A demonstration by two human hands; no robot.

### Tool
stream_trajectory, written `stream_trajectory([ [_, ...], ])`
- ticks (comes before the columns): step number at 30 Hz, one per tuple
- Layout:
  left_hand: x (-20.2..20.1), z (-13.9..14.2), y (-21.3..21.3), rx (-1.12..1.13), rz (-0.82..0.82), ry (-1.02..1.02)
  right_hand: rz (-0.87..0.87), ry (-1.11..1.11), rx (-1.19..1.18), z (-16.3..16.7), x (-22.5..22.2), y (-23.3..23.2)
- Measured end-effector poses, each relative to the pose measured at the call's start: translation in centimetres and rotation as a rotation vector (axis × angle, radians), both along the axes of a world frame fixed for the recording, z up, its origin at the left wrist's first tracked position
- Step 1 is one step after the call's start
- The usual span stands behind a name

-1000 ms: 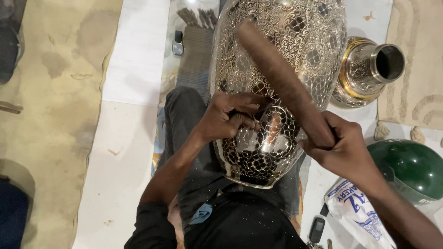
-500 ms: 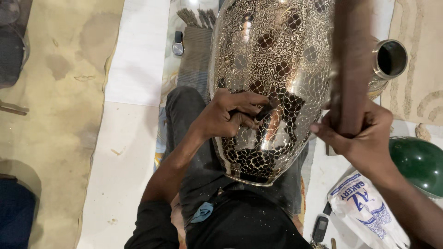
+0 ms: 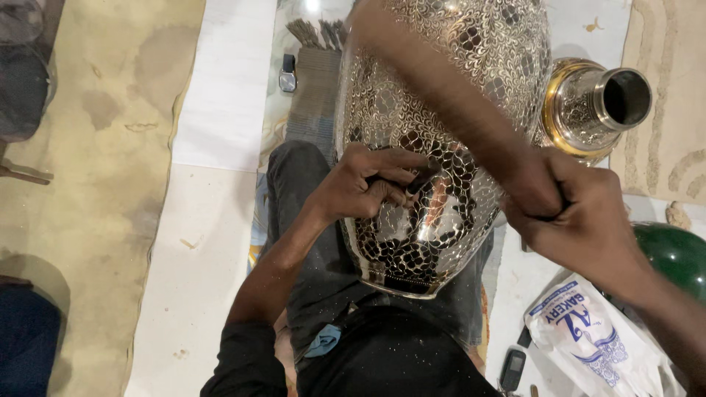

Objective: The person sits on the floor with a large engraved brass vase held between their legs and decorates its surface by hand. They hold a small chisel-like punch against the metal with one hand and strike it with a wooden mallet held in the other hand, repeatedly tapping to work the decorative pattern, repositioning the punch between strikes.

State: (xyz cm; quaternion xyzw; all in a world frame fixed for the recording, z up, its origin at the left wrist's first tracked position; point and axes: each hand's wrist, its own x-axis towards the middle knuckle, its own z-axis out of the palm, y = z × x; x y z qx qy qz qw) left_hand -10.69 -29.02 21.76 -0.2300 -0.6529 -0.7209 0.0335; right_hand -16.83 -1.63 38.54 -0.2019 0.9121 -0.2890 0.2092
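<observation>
One large engraved metal vase (image 3: 441,147) lies across the lap. Around that vase: one wooden mallet (image 3: 448,110) over it, one smaller brass vessel (image 3: 588,110) to its right, one green dome (image 3: 673,254), one white printed bag (image 3: 596,338), two small phones (image 3: 288,72) (image 3: 512,369), and two hands (image 3: 371,184) (image 3: 581,220).

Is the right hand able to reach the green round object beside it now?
Probably not at once: the right hand is shut on a wooden stick, though the green object lies close, uncovered.
</observation>
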Motion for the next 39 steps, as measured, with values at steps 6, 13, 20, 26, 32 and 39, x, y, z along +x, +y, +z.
stream_trajectory([
  [6,-0.4,0.0,0.2,0.099,-0.074,0.029,0.236,0.145,0.569,1.3,-0.2,0.1],
  [13,-0.3,-0.4,0.1,0.047,-0.068,0.005,0.112,0.091,-0.065,-0.1,0.3,-0.2],
  [20,-0.3,-0.4,0.1,0.028,-0.051,0.052,0.220,0.196,0.235,1.2,0.0,-0.7],
  [26,-0.8,-0.4,-0.1,0.054,-0.101,0.062,0.012,0.065,-0.129,0.5,0.5,-0.1],
  [32,-0.9,-0.6,0.0,0.038,-0.104,0.029,0.025,0.129,0.104,-0.7,0.8,1.2],
  [39,-1.0,-0.2,0.0,0.063,-0.111,0.047,0.131,0.117,0.272,0.7,0.6,-0.1],
])
